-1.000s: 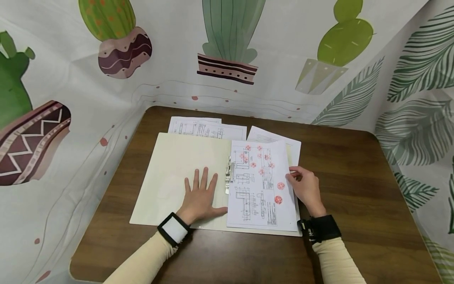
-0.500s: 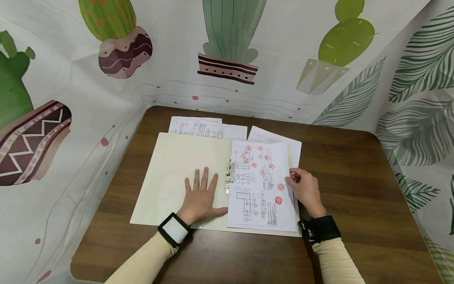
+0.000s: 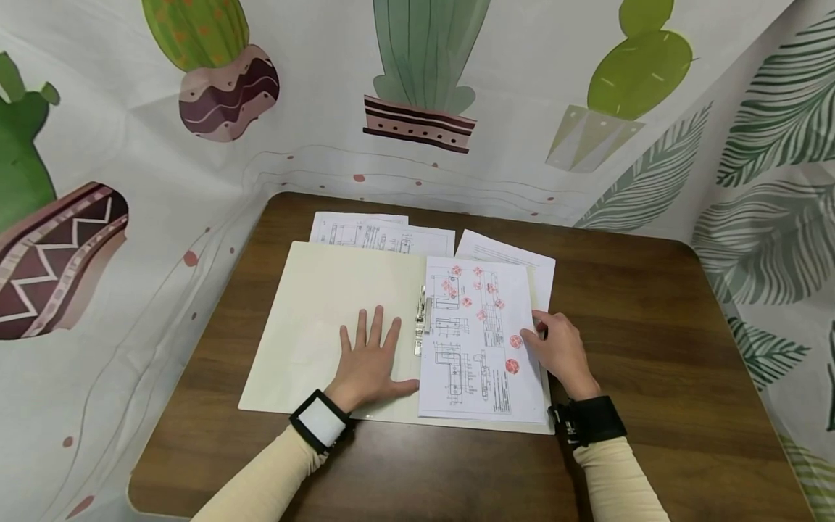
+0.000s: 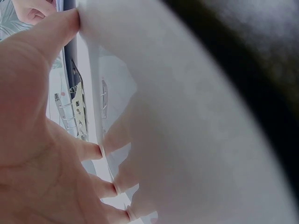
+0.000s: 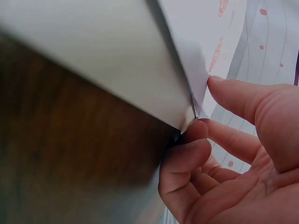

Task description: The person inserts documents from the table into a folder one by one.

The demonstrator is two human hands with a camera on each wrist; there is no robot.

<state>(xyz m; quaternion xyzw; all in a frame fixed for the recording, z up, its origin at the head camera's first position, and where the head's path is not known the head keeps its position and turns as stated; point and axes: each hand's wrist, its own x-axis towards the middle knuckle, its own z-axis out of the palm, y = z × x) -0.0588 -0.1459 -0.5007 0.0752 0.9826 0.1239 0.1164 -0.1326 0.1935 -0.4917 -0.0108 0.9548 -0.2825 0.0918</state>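
Observation:
A cream file folder [image 3: 306, 312] lies open on the table, with a metal clip [image 3: 420, 337] along its spine. On its right half is a white printed sheet [image 3: 479, 341] bearing line drawings and red stamp marks. My left hand [image 3: 368, 366] rests flat on the left cover, fingers spread, thumb reaching to the sheet's left edge. At the sheet's right edge, my right hand [image 3: 564, 355] pinches the paper. The right wrist view has the thumb on top of the sheet [image 5: 201, 32] and curled fingers [image 5: 187, 156] at the edge below. Whether more sheets lie underneath is hidden.
Behind the folder, loose printed papers [image 3: 430, 239] stick out, partly covered by it. Another loose sheet [image 3: 541, 275] lies at the back right. The brown wooden table [image 3: 652, 348] has rounded corners and meets a cactus-print cloth [image 3: 313, 109] at the back.
My right thumb has slid slightly down and left over the sheet's right edge. The left hand and the folder stay in place.

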